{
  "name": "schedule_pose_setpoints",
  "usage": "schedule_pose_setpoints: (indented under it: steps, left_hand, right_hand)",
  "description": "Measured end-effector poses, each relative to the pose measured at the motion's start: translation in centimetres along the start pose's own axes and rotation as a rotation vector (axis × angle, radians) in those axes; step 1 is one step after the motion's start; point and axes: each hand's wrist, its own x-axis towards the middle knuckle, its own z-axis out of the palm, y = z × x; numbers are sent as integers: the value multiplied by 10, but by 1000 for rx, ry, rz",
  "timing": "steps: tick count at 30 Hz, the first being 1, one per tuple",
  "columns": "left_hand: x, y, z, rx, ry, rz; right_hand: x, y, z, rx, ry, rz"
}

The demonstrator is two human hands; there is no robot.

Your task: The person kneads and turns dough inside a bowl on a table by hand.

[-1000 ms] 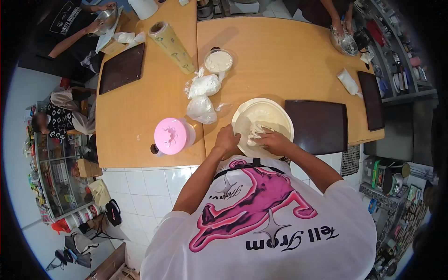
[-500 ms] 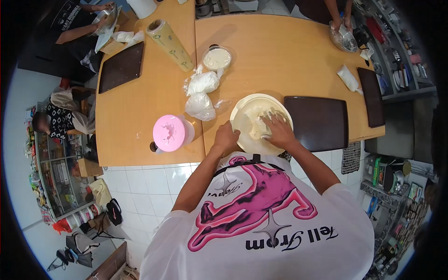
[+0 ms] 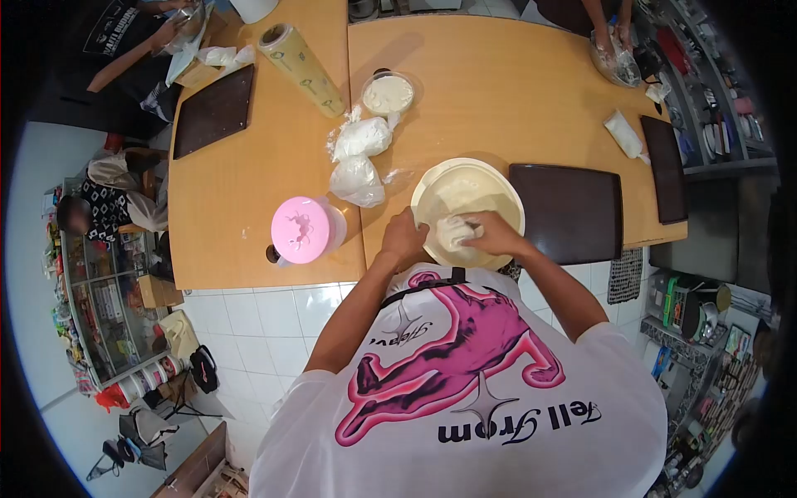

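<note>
A cream-coloured round bowl sits at the table's front edge, with pale flour smeared over its inside. My left hand is closed on the bowl's left rim. Inside the bowl my right hand curls its fingers around a pale, floury lump of dough, partly covering it. To the left stands a pitcher with a pink lid. Behind it lie two plastic bags of white powder, the nearer bag and the farther bag, close to a round tub of white powder.
A dark tray lies right beside the bowl. Other dark trays lie at the left and right. A roll of cling film lies behind the bags. Two co-workers handle bowls at the far corners; another person sits at left.
My right hand has gone from spread fingers over the mixture to curled around the lump, shifting slightly toward me and left. My left hand stays on the rim.
</note>
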Motion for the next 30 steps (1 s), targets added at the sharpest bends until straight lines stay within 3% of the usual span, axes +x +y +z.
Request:
schedule_pose_setpoints:
  steps: [1, 2, 5, 11, 14, 17, 21, 22, 25, 30]
  left_hand:
    - [0, 0, 0, -10, -1, 3]
    - [0, 1, 1, -17, -7, 7]
    - [1, -3, -2, -40, -20, 9]
    - [2, -6, 1, -88, -37, 20]
    - [4, -5, 1, -63, -35, 28]
    - [4, -8, 3, -32, -23, 40]
    - [-1, -4, -1, -46, -9, 49]
    - [-1, -3, -2, -59, -11, 57]
    - [1, -6, -1, -39, -28, 40]
    - [-1, -12, -2, -59, -35, 29]
  right_hand:
    - [2, -13, 7, -8, -15, -89]
    - [3, -26, 11, -263, -146, 35]
    - [-1, -19, 21, -366, -52, -88]
    - [13, 3, 30, -411, -114, -151]
    - [25, -6, 13, -265, -161, 3]
    - [34, 11, -1, -66, -30, 74]
    - [46, 6, -10, -64, 280, 378]
    - [52, 0, -8, -172, 334, 297]
    - [58, -38, -1, -400, 280, 345]
    - [58, -29, 21, -503, 163, 170]
